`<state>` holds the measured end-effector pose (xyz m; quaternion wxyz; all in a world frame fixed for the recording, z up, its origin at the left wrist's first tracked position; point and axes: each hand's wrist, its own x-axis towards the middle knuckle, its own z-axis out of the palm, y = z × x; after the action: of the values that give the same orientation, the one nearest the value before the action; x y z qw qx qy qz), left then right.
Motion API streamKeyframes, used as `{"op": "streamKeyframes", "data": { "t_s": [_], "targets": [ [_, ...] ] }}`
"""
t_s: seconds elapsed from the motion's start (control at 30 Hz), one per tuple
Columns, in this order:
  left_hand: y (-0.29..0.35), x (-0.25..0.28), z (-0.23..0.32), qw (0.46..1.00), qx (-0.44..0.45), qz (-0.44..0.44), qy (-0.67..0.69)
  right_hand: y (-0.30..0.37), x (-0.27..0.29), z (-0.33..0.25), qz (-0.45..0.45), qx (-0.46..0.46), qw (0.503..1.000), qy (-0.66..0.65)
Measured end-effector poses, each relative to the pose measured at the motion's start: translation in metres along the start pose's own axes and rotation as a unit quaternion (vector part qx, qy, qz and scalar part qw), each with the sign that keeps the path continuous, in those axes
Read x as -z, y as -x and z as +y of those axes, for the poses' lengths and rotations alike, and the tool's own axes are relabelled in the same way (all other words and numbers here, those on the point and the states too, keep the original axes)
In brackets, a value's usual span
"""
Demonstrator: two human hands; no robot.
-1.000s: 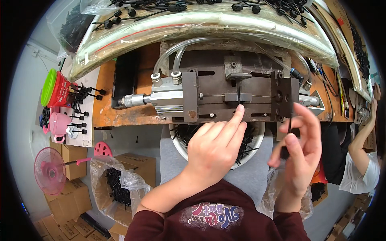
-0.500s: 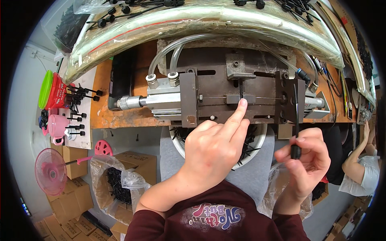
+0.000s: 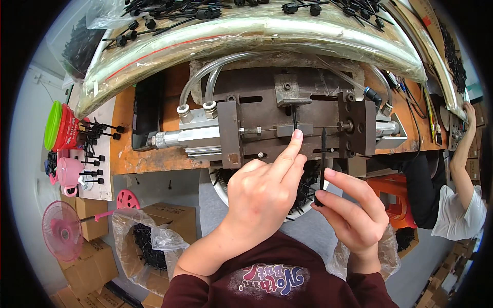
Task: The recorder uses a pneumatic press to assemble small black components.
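My left hand reaches to the dark metal jig with its index finger stretched out and the outer fingers curled, gripping nothing. That fingertip touches the near end of a thin black rod lying across the small grey block in the jig's middle. Thin pins point at the block from both sides. My right hand pinches a second black part, a slim rod with a thicker end, mostly covered by the fingertips. It is held upright just right of the block.
Air cylinders with clear hoses flank the jig. Below it, a white basket holds black parts. More black parts lie on the plastic-covered shelf. A bag-lined carton and pink fan stand left; a co-worker's arm is right.
My right hand has moved left, bringing its rod close to the block. Both side pins' nuts have come inward from the jig's end plates. My left fingertip stays at the block.
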<state>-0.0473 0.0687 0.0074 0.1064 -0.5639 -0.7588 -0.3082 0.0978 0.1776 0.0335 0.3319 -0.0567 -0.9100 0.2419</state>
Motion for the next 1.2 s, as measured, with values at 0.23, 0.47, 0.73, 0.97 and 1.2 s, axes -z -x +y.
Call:
{"op": "streamKeyframes", "data": {
  "t_s": [0.23, 0.47, 0.73, 0.97, 1.2],
  "targets": [
    [0.017, 0.039, -0.001, 0.981, -0.037, -0.157, 0.103, -0.007, -0.007, 0.005, -0.016, -0.003, 1.0, 0.014],
    [0.034, 0.042, -0.004, 0.971, -0.007, -0.173, 0.168, -0.019, -0.026, 0.011, -0.093, -0.008, 0.99, 0.105],
    [0.04, 0.031, -0.008, 0.962, -0.053, -0.151, 0.222, -0.031, -0.025, 0.004, -0.136, -0.013, 0.978, 0.158],
    [0.044, 0.033, -0.009, 0.961, -0.066, -0.138, 0.23, -0.051, -0.012, -0.004, -0.188, 0.005, 0.97, 0.152],
    [0.055, 0.033, -0.013, 0.959, -0.068, -0.111, 0.251, -0.176, -0.002, 0.021, 0.042, 0.086, 0.994, 0.049]
  ]
}}
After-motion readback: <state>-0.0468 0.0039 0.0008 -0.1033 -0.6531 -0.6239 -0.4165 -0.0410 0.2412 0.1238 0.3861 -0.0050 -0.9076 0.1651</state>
